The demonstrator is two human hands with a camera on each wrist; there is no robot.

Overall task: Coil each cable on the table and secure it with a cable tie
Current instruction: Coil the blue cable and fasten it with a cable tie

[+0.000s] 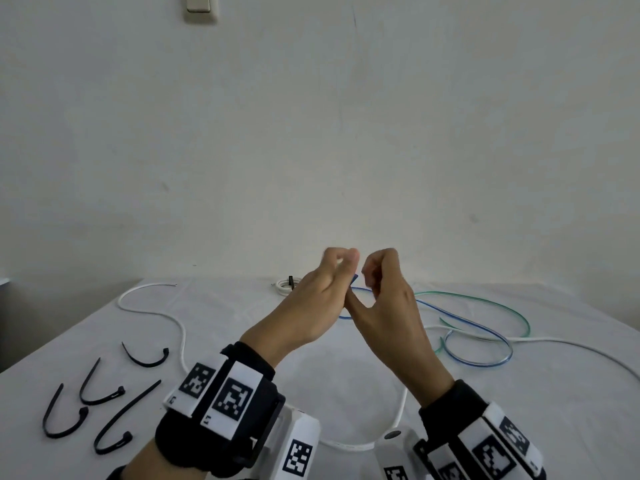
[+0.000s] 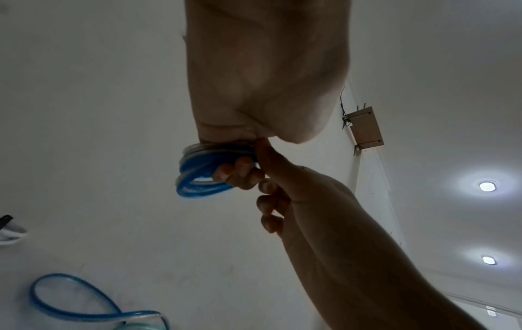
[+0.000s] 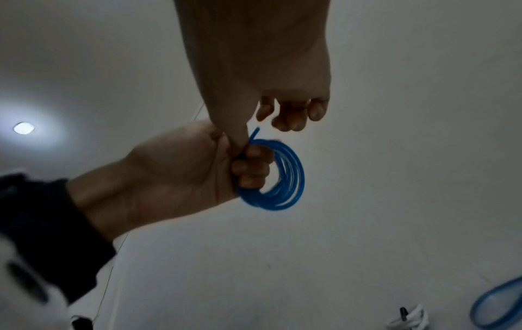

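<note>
Both hands are raised above the table (image 1: pixel 228 306), touching each other. My left hand (image 1: pixel 337 261) grips a small coil of blue cable (image 3: pixel 288 178) with its fingers (image 3: pixel 254 167) curled through the loops. My right hand (image 1: pixel 372 271) lays its thumb (image 3: pixel 238 134) on the coil where the left hand grips it, and its other fingers are curled. The cable's free end (image 3: pixel 255 131) pokes out beside that thumb. In the head view the uncoiled blue cable (image 1: pixel 478 341) runs from between the hands, past the right thumb, into loops on the table at the right.
A green cable (image 1: pixel 485 301) lies tangled with the blue loops. A long white cable (image 1: pixel 166 317) winds across the table toward the near edge. Several black cable ties (image 1: pixel 104 400) lie at the near left. A white coil with a black tie (image 1: pixel 284 285) sits at the back.
</note>
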